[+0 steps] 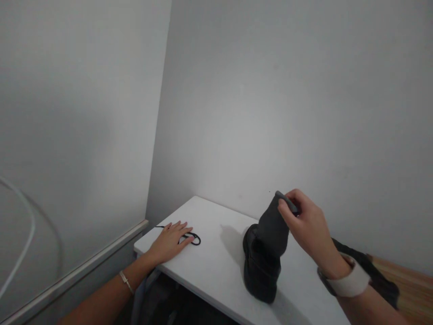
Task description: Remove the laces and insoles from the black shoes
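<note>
A black boot [262, 275] with a dark grey, soft-looking shaft stands on the white table [213, 266]. My right hand [306, 225] pinches the upper rim of that shaft between thumb and fingers, and the shaft leans up and to the right. To the left, my left hand [172, 241] lies palm down with its fingers spread on the tabletop. Under it runs a thin black lace or cord [199, 240], whose loop shows beside the thumb and whose end shows beyond the fingers. The palm hides the middle of the cord.
Grey-white walls [264, 99] meet in a corner behind the table. At the right, a dark item [375, 268] lies beside a wooden surface [412, 286], partly behind my right wrist. A white cable [31, 221] curves at the far left, above a ledge [104, 262] along the wall.
</note>
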`<move>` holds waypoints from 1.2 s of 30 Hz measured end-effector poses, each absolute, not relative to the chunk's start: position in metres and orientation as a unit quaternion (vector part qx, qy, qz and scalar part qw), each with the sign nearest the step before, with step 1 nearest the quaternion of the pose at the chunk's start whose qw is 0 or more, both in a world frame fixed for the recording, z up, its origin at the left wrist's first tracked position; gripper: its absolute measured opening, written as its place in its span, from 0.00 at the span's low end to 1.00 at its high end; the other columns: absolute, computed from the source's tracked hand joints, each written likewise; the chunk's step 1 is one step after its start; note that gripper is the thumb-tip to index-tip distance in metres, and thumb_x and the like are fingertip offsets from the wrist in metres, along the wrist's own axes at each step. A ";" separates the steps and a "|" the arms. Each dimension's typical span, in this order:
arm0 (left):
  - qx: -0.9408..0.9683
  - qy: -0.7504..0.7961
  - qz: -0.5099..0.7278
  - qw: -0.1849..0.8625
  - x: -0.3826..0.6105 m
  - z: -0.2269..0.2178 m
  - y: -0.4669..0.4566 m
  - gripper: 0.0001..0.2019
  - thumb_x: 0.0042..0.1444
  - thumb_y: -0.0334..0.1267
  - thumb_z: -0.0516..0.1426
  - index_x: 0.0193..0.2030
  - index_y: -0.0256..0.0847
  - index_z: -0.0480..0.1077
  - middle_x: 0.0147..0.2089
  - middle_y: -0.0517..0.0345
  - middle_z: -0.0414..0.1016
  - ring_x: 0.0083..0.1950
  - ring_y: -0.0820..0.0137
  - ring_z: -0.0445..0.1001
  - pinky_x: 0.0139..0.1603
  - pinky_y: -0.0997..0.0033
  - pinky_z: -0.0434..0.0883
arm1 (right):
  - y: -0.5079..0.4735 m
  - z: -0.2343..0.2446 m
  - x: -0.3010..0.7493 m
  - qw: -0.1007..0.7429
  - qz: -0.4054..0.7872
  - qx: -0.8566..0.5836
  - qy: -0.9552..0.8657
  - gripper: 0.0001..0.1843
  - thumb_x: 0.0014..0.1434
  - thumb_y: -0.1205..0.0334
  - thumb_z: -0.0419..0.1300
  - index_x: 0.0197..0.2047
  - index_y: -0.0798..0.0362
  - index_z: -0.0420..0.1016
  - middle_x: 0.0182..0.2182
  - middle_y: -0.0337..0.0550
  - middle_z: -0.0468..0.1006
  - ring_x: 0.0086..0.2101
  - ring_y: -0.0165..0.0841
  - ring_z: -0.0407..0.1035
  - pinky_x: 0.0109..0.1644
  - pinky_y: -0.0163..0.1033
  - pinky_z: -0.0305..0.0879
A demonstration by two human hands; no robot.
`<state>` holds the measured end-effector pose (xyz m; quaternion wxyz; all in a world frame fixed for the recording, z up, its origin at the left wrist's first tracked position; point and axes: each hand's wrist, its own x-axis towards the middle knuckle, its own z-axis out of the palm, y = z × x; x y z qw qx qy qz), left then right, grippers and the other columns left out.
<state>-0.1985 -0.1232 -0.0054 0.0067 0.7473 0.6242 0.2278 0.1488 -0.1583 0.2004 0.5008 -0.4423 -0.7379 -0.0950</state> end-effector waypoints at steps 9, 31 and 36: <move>0.657 0.610 0.438 0.061 -0.216 -0.005 -0.116 0.34 0.66 0.58 0.30 0.71 0.41 0.47 0.73 0.52 0.48 0.74 0.60 0.40 0.72 0.48 0.42 | -0.171 0.115 0.026 0.502 -0.077 -0.186 -0.841 0.07 0.65 0.67 0.55 0.46 0.51 0.70 0.45 0.46 0.78 0.45 0.36 0.70 0.51 0.43 0.64; 0.797 0.564 0.215 0.024 -0.199 0.016 -0.137 0.40 0.45 0.70 0.58 0.62 0.50 0.66 0.67 0.50 0.63 0.69 0.52 0.56 0.70 0.40 0.32 | -0.149 0.052 0.171 0.311 -0.075 -0.487 -0.813 0.19 0.54 0.51 0.64 0.46 0.53 0.74 0.42 0.50 0.79 0.44 0.48 0.72 0.52 0.59 0.61; 0.799 0.566 0.200 0.043 -0.197 0.018 -0.139 0.40 0.47 0.69 0.57 0.63 0.50 0.64 0.68 0.49 0.61 0.69 0.51 0.56 0.69 0.44 0.47 | -0.146 0.062 0.169 0.269 0.063 -0.467 -0.840 0.20 0.58 0.45 0.57 0.26 0.52 0.72 0.25 0.44 0.78 0.30 0.39 0.73 0.35 0.41 0.65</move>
